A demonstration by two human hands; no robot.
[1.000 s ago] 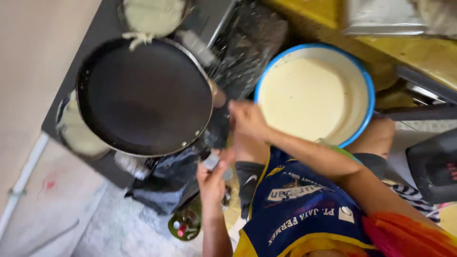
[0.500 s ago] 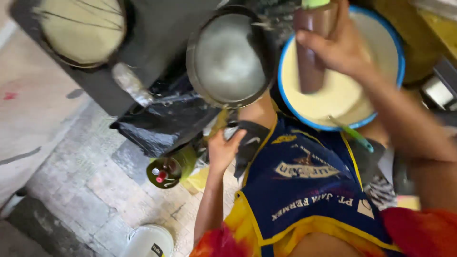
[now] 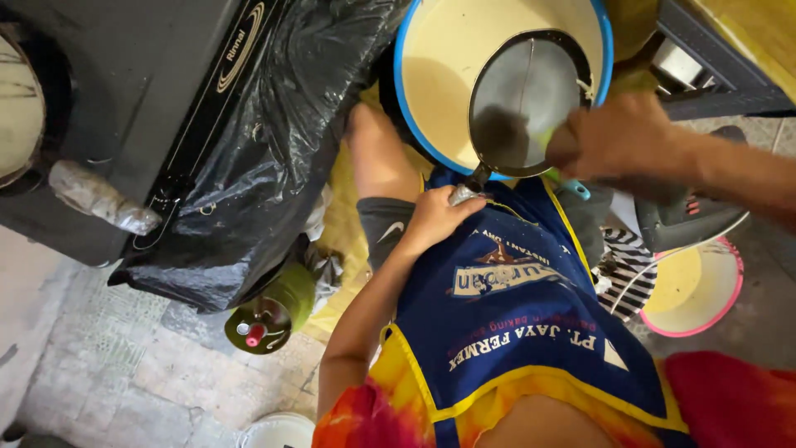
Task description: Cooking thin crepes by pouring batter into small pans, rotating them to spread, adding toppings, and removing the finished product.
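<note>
Left hand is fisted round the pan handle, holding the small pan over the blue-rimmed basin of pale batter. Right hand sits at the pan's right edge, fingers curled, maybe on something greenish; can't tell what it grips, or if it grips at all.

Going left to right, I see the black stove w/ a cloth-wrapped handle sticking out at far left. Next a black plastic sheet drapes down its side. Below that a green gas cylinder stands on the floor. Then my knee, pressed vs the basin. Then the blue apron, and a pink-rimmed bowl at far right.

Risks, as I judge them: pan is held one-handed by the handle tip, well out over the batter. If the wrist tips, whatever coats the pan could run off onto apron or knee. Plastic sheet lies right vs the stove; heat there could soften it, and the cylinder stands just below. The basin, nudged by the knee, might shift and slop.
</note>
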